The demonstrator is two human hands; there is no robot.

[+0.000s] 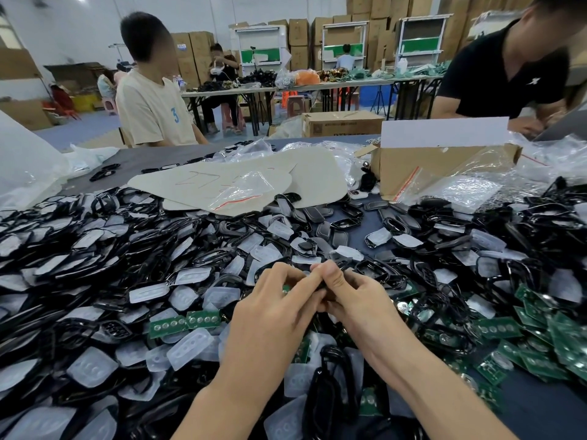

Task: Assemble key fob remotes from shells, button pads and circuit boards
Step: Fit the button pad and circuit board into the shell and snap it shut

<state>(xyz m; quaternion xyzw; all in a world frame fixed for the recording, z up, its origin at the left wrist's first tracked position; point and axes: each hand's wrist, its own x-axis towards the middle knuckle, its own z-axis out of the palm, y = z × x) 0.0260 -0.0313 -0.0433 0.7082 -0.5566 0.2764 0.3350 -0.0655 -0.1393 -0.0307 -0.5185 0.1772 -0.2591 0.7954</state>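
My left hand [273, 300] and my right hand [352, 293] meet at the middle of the view, fingers curled together round a small black key fob shell [341, 265]. A sliver of green circuit board [286, 289] shows between my left fingers. The hands hide most of the piece. Under and around them the table is heaped with black shells [95, 249], translucent white button pads [190, 347] and green circuit boards [184, 323].
More green boards [546, 338] pile at the right. Beige cardboard sheets [241, 179] and an open cardboard box [438, 166] with plastic bags lie behind the heap. One person in a beige shirt [152, 103] sits far left, another in black [508, 71] leans in far right.
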